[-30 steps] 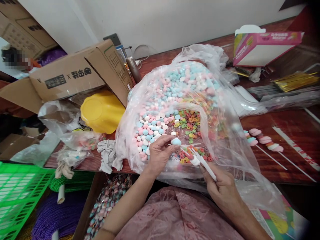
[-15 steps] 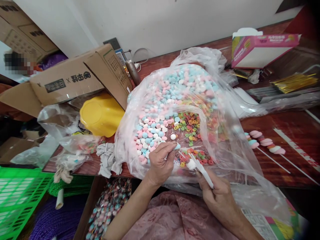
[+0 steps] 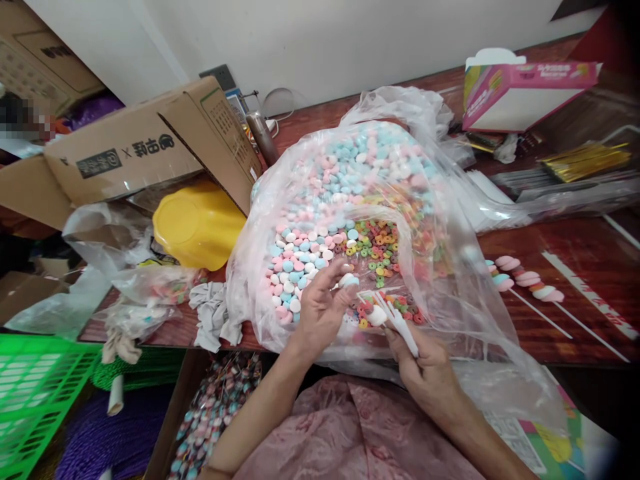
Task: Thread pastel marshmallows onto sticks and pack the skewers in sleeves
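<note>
My left hand (image 3: 323,303) is over the front of a clear plastic bag, its index finger lifted. Between its thumb and fingers are small marshmallows (image 3: 349,281), one white and one pale blue. My right hand (image 3: 425,357) is closed around several thin white sticks (image 3: 400,323), which point up and to the left. A white marshmallow (image 3: 377,316) sits on one stick near that hand's fingertips. Beneath both hands, the opened plastic bag (image 3: 450,327) holds pink, white and blue marshmallows (image 3: 295,263) at left and small colourful cereal rings (image 3: 383,250) at right.
Finished marshmallow skewers (image 3: 545,293) lie at right on the dark red table (image 3: 590,327). A cardboard box (image 3: 135,157), a yellow scalloped container (image 3: 197,223) and a crumpled grey cloth (image 3: 215,313) are at left. A green basket (image 3: 40,400) stands lower left; a pink carton (image 3: 525,93) is at back right.
My left index finger has lifted away from the thumb, and a white marshmallow now shows beside the blue one. My right hand with the sticks has shifted slightly up and left.
</note>
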Demonstrator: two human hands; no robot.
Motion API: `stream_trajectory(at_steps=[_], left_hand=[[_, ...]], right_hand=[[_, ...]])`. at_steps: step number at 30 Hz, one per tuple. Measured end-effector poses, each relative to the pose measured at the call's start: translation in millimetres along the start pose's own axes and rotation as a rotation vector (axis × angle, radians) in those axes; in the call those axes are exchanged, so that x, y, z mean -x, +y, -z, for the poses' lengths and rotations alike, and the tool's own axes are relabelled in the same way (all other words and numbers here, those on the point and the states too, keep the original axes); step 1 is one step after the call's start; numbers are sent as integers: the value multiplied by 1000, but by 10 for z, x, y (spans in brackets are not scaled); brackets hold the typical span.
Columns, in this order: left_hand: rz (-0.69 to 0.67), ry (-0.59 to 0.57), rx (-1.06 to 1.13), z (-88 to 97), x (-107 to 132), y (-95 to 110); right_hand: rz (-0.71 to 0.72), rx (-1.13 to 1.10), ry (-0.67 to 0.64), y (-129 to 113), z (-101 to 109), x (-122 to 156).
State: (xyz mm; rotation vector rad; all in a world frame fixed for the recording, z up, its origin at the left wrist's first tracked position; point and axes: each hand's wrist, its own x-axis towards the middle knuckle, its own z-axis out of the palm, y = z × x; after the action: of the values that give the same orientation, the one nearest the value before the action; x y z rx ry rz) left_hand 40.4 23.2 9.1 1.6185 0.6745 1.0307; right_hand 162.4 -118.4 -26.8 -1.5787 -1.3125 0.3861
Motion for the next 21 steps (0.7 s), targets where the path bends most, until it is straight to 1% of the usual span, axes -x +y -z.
stream_trajectory(at_steps=[2,3,5,8,13,18,21], left_hand=[[47,-63,-55,11,-17,-15],[58,-74,-71,0,-10,-29],[51,-42,-64,-53,35,-60],[5,22,-46,-169,143,-84],[30,55,-10,-307,264,-65],[-42,-22,-23,-419,315,-83],[-76,-86,-19,-465,348,-108]], right_hand=[[-12,-1,5,21,17,20],[-22,-7,11,23,17,33],[-42,-18,29,22,7,61],[-70,-24,64,38,3,89],[-72,-44,61,105,28,113],[-26,-59,71,116,-1,139],[-31,-39,93,132,9,124]])
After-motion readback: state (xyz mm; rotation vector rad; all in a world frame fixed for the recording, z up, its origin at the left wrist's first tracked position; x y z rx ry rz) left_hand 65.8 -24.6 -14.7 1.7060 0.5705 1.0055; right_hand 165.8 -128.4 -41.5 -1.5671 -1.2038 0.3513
